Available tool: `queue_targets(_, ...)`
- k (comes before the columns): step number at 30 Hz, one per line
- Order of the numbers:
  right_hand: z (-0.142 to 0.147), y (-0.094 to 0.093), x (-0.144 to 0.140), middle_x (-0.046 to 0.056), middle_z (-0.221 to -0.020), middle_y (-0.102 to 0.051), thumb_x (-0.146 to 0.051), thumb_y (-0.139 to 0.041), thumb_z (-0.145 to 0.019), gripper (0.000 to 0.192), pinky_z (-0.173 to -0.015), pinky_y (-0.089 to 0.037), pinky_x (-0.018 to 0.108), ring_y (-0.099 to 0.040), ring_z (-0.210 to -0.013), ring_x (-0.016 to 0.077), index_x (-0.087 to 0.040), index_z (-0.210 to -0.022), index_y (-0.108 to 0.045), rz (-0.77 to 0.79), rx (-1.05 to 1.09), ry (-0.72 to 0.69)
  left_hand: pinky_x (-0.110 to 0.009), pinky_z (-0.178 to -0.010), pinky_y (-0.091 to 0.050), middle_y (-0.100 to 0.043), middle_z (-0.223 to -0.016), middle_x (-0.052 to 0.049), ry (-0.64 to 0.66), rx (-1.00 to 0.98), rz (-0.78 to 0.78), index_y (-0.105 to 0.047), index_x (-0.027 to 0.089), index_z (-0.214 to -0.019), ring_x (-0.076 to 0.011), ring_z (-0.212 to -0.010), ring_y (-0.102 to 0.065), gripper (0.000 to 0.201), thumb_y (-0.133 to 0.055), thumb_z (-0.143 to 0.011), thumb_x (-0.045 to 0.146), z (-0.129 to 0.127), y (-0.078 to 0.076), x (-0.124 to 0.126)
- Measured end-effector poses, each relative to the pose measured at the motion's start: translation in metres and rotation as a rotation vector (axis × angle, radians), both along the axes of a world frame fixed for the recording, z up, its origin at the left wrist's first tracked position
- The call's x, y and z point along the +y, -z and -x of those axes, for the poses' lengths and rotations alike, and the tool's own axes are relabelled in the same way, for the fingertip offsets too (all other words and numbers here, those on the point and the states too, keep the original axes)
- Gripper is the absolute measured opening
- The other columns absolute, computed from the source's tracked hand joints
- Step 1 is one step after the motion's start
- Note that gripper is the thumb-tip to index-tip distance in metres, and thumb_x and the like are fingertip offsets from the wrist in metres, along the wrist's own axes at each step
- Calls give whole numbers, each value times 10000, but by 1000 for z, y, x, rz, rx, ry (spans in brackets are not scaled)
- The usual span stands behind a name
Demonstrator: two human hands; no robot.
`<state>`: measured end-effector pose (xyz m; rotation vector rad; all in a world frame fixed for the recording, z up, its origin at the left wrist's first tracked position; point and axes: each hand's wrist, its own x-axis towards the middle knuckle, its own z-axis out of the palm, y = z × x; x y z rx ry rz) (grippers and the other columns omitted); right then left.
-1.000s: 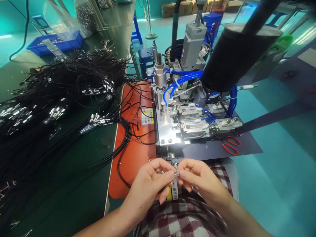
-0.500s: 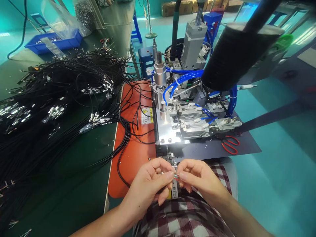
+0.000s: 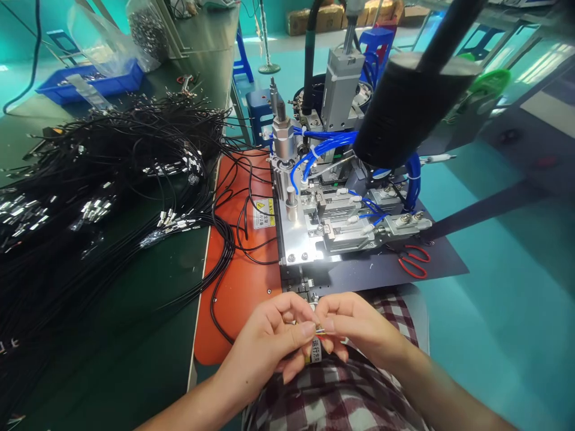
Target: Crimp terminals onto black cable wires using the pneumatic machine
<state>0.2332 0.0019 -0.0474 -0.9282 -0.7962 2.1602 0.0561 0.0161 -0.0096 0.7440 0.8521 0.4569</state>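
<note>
My left hand point(image 3: 277, 336) and my right hand point(image 3: 359, 326) meet in front of my lap, thumbs and index fingers pinched. Between the fingertips show thin coloured wires point(image 3: 320, 330), one of them red; most of their length is hidden by the fingers. Both hands grip these wires. Just below, a white and yellow label point(image 3: 316, 350) with printed characters shows behind the fingers. Past my fingertips stands a metal machine point(image 3: 294, 236) with blue air tubes point(image 3: 332, 142). An orange base plate point(image 3: 245, 287) lies to its left, crossed by black cables point(image 3: 227, 242).
Heaped black cables with shiny metal ends point(image 3: 96, 206) cover much of the green table point(image 3: 153, 347) at left. A blue tray point(image 3: 90, 84) sits at its far side. Red-handled scissors point(image 3: 415, 263) lie right of the machine. A thick black cylinder point(image 3: 411, 114) hangs over the machine's right side.
The view has shifted slightly, so the machine and table sit a little further left. My hands stay together on the wires; the right fingertips have closed in slightly toward the left.
</note>
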Motion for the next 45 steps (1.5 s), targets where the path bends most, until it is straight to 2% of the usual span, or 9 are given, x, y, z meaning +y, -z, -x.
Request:
queue_targets(3,-2,2,2,-30,-567,-554,-330,-660,-786,229,-391,-289,159,-407,-423,42,-131,-701,-584,-29,10,-43,-115,-350,-197,-550,-558,50,26,-5,1,-525,163,-857,-7,-337,-407,182,-646,-822,294,1,1,0)
queue_targets(7,-4,-4,4,-46,-596,-501,-329,-602,-847,220,-416,-266,170,-369,-454,44,-147,-733,-555,-161,-83,-56,-106,-333,-226,-539,-534,62,15,28,21,-504,164,-804,-7,-327,-388,229,-677,-797,313,0,-1,2)
queue_targets(14,-7,-20,8,-30,-668,-459,-317,-532,-892,211,-573,-341,232,-401,-612,103,-169,-743,-509,-407,-281,-68,-117,-347,-218,-500,-484,63,29,88,-1,-545,143,-788,-10,-331,-374,249,-675,-795,355,2,0,2)
queue_targets(21,5,-18,1,-45,-666,-418,-398,-513,-900,259,-551,-316,231,-347,-581,93,-182,-764,-470,-321,-173,39,-124,-361,-214,-467,-468,72,-70,73,-63,-536,155,-782,-16,-334,-367,282,-698,-770,385,3,5,0)
queue_targets(26,7,-17,-5,-53,-659,-393,-377,-503,-914,240,-532,-308,225,-323,-559,85,-182,-775,-472,-306,-180,57,-128,-362,-238,-490,-483,61,-47,74,-77,-534,161,-792,-20,-333,-365,268,-693,-775,376,5,5,-1)
queue_targets(35,-4,-19,6,-9,-725,-460,-303,-432,-937,193,-619,-367,259,-418,-665,132,-191,-790,-488,-596,-406,4,-145,-373,-213,-477,-472,64,-2,164,-70,-579,151,-786,-24,-341,-378,228,-661,-806,363,3,8,1)
queue_targets(38,-3,-18,7,-12,-709,-464,-309,-456,-923,204,-615,-367,260,-423,-655,133,-190,-760,-486,-575,-421,36,-154,-381,-206,-474,-472,65,-47,200,-95,-579,149,-774,-21,-341,-365,229,-646,-816,364,2,10,0)
queue_targets(43,3,-11,2,-15,-680,-497,-344,-512,-896,188,-557,-354,248,-429,-608,124,-184,-801,-535,-379,-443,139,-157,-397,-223,-512,-511,52,-128,235,-110,-564,143,-766,-12,-349,-345,233,-633,-821,358,-3,11,0)
queue_targets(45,6,-11,0,-18,-649,-503,-340,-538,-873,181,-532,-339,247,-425,-580,120,-179,-791,-554,-352,-490,166,-156,-395,-216,-497,-492,60,-150,233,-115,-557,143,-762,-11,-344,-334,235,-636,-817,357,-4,11,2)
